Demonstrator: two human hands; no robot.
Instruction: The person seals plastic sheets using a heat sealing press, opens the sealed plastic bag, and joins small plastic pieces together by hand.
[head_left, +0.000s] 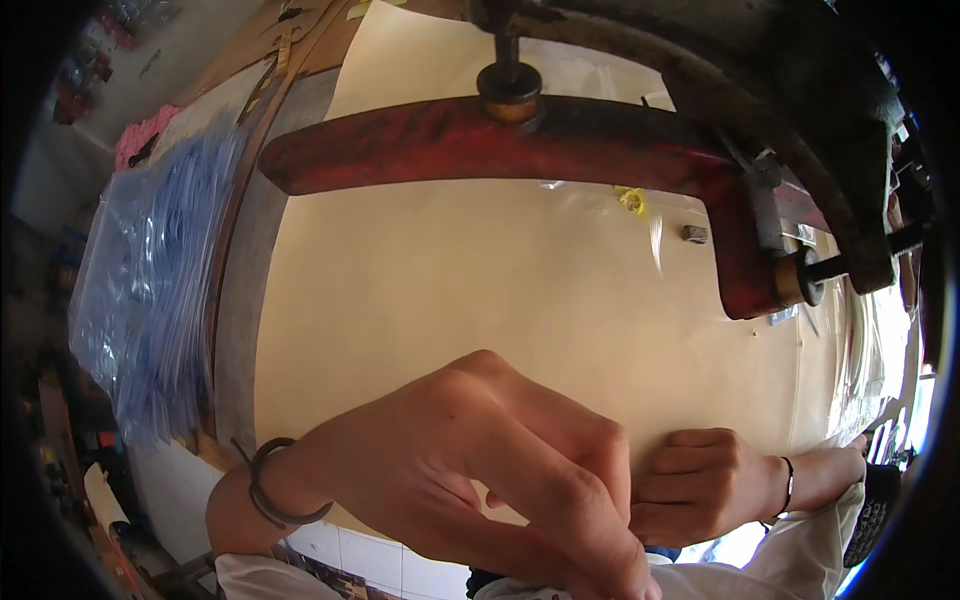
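Note:
Large in the foreground, my left hand (490, 460) is closed, its fingers bent and pressed together, pointing down to the right. Its fingertips lie near the bottom edge of the view, and anything between them is hidden. A dark bracelet (268, 485) circles that wrist. Close beside it, my right hand (690, 485) is curled into a fist at the near edge of the tan sheet (480, 280). What the fist holds, if anything, does not show. Both hands are on the near side of a worn red metal arm (420, 145) that spans the sheet.
Blue-tinted clear plastic bags (160, 280) lie stacked at the left. A dark machine frame (800, 110) overhangs the upper right, joined to the red arm by bolts. A small yellow item (631, 201) and a small dark block (694, 234) lie on the sheet.

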